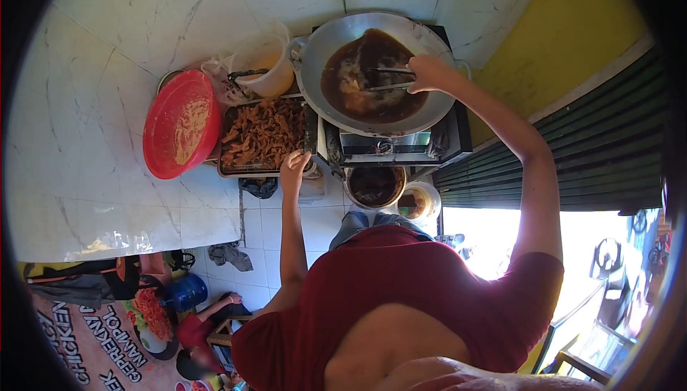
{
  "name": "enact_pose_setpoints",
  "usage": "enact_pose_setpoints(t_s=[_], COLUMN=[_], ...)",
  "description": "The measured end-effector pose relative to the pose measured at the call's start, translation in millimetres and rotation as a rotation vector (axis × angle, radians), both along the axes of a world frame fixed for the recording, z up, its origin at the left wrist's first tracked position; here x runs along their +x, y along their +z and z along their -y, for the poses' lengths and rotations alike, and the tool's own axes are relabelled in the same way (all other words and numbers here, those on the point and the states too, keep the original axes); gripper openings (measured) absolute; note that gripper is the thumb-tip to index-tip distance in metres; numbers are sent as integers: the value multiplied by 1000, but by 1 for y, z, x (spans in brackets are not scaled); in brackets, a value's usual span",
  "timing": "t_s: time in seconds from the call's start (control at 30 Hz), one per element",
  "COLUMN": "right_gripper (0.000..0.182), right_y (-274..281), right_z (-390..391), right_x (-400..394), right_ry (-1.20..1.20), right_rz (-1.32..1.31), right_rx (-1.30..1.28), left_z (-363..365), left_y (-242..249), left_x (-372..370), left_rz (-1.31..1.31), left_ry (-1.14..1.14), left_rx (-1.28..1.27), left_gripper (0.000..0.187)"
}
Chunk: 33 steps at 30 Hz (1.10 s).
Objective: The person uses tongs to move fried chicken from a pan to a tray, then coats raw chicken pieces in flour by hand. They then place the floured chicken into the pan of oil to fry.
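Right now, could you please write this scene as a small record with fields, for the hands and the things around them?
Right hand: holds dark tongs, tips at the brown liquid
Wok: wide, metal, on the stove, holding the brown liquid
Left hand: at the near right corner of the tray; grip unclear
Tray contents: many brown, fried-looking pieces
Left of tray: red bowl, pale stuff inside
Beyond tray: translucent tub, yellowish contents

1 gray cloth (232, 256) lies near 1 blue jug (186, 292).
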State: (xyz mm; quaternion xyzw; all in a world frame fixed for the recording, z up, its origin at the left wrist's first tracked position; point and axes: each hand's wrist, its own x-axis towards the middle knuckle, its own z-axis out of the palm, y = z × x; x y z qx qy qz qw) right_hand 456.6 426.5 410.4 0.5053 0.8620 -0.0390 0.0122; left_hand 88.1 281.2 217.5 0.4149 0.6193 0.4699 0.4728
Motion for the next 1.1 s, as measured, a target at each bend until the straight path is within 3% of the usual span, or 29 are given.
enact_pose_setpoints(t_s=[0.4,0.5,0.6,0.8,1.0,1.1], right_gripper=[47,47,51,55,59,51], right_y=[57,73,79,49,34,21], right_z=[34,44,47,40,35,31], right_x=[42,51,52,56,37,34], right_ry=[-180,-131,-163,-194,-213,-106], right_rz=[14,-17,-11,-94,-19,-117], right_rx=[-48,-18,-162,-215,-209,-78], left_z=[-2,-1,-2,-2,-2,-3], left_y=[-4,-2,-6,-6,-9,-13], left_x=[-1,0,-1,-1,-2,-3], left_rz=[17,-2,9,6,0,18], left_ry=[9,5,5,8,11,18], left_rx=[10,11,15,19,21,17], left_gripper=[49,48,48,50,55,53])
